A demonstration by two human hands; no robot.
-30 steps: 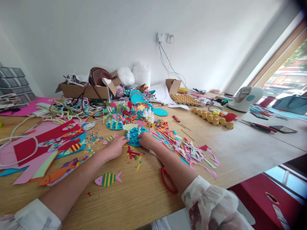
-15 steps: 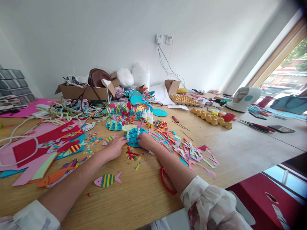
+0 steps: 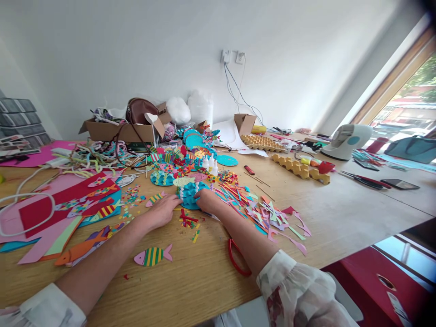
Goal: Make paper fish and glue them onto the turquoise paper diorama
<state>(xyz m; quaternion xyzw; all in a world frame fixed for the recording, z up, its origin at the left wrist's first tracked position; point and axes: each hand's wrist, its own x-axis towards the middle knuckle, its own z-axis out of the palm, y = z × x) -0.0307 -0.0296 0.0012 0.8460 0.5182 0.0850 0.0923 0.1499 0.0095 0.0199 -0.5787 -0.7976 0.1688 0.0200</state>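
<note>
A blue round paper craft [image 3: 190, 195] with bumpy egg-carton cups and white wavy strips lies on the table, two paper fish at its far edge. My left hand [image 3: 165, 210] grips its left rim with the fingertips. On its right side, my right hand [image 3: 208, 200] has its fingers closed on the rim; part of the grip is hidden. Just left of the craft is a small striped paper fish [image 3: 155, 199]. A pink, green and yellow striped fish [image 3: 153, 256] lies nearer to me. Red-handled scissors [image 3: 235, 259] rest partly under my right forearm.
White glue bottles [image 3: 211, 164] stand behind the craft. Paper scraps [image 3: 272, 215] spread to the right, beyond them a yellow egg-carton strip [image 3: 299, 169]. Coloured paper sheets [image 3: 37, 218] and an orange fish [image 3: 80, 250] cover the left. A cardboard box [image 3: 116, 131] sits at the back.
</note>
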